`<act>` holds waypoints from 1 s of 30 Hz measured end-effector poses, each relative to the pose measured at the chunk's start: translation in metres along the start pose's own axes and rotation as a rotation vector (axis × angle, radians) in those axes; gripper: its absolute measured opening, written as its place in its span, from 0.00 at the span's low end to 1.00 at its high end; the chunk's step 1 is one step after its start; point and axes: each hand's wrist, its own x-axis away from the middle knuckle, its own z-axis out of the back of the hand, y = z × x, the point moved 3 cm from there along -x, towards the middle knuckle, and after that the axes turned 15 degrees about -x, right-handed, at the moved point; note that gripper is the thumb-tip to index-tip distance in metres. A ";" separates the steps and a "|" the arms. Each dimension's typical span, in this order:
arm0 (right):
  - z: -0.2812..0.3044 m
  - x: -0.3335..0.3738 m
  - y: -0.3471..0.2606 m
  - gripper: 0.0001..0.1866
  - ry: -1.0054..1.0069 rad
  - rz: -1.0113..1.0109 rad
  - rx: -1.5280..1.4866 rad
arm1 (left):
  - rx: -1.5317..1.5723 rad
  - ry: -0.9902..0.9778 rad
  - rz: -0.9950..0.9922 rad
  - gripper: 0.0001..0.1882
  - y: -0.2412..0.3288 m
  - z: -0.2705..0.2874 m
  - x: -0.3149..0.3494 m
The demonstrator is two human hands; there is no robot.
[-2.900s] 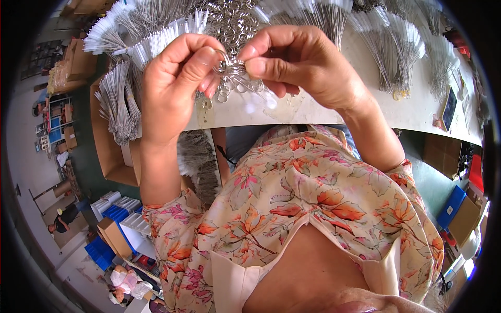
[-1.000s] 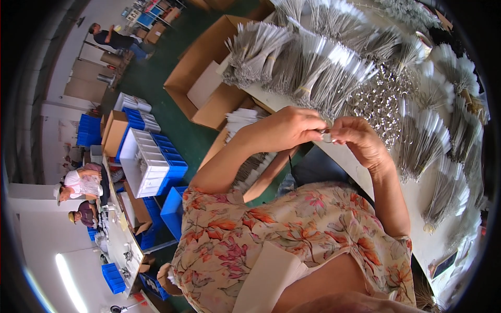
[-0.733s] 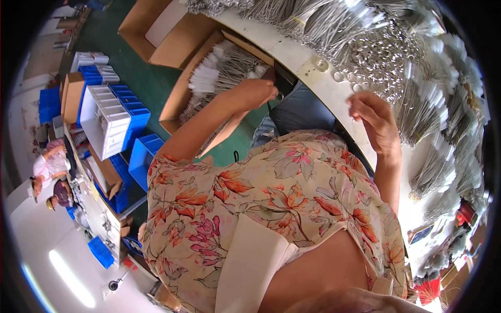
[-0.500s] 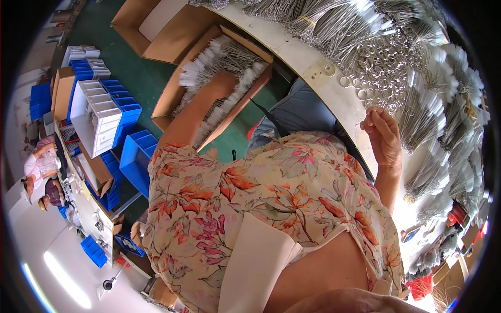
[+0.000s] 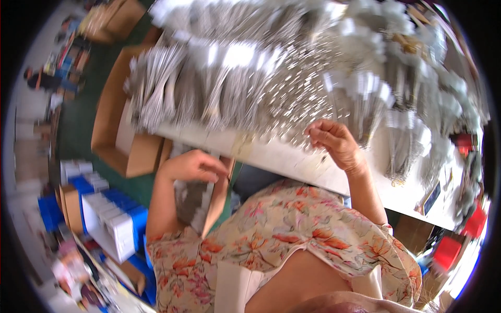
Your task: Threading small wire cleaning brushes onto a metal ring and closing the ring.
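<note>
The picture is blurred by head movement. My left hand (image 5: 193,167) hangs with curled fingers just above an open cardboard box (image 5: 216,195) of silver bundles, below the table's front edge. I cannot tell whether it holds anything. My right hand (image 5: 334,143) rests on the white table (image 5: 282,156) near its front edge, fingertips at a heap of small metal rings (image 5: 292,112). Whether a ring is pinched in its fingers is too blurred to see. Fans of silver metal pieces with white tags (image 5: 209,88) cover the table behind the rings.
A larger open cardboard box (image 5: 122,141) stands on the green floor to the left. Blue crates with white boxes (image 5: 112,219) sit at lower left. More tagged bundles (image 5: 407,135) lie at the right of the table, with red items (image 5: 472,221) beyond.
Earlier both hands worked rings together at the table. My left hand then reached down into the cardboard box and has now risen to its top, while my right hand stayed at the rings.
</note>
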 end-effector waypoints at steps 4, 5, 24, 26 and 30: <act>0.041 0.015 -0.035 0.11 0.064 0.146 -0.064 | 0.000 0.148 -0.148 0.16 0.080 0.108 -0.039; 0.056 0.020 -0.041 0.12 0.102 0.175 -0.076 | -0.015 0.217 -0.125 0.17 0.087 0.138 -0.064; 0.206 -0.176 -0.178 0.13 0.585 0.429 1.157 | -1.081 0.981 0.855 0.15 0.021 0.323 -0.257; 0.198 -0.188 -0.176 0.13 0.598 0.383 1.154 | -1.092 0.917 0.903 0.14 0.016 0.326 -0.254; 0.200 -0.181 -0.182 0.15 0.616 0.360 0.990 | -1.036 0.992 0.799 0.14 0.009 0.335 -0.235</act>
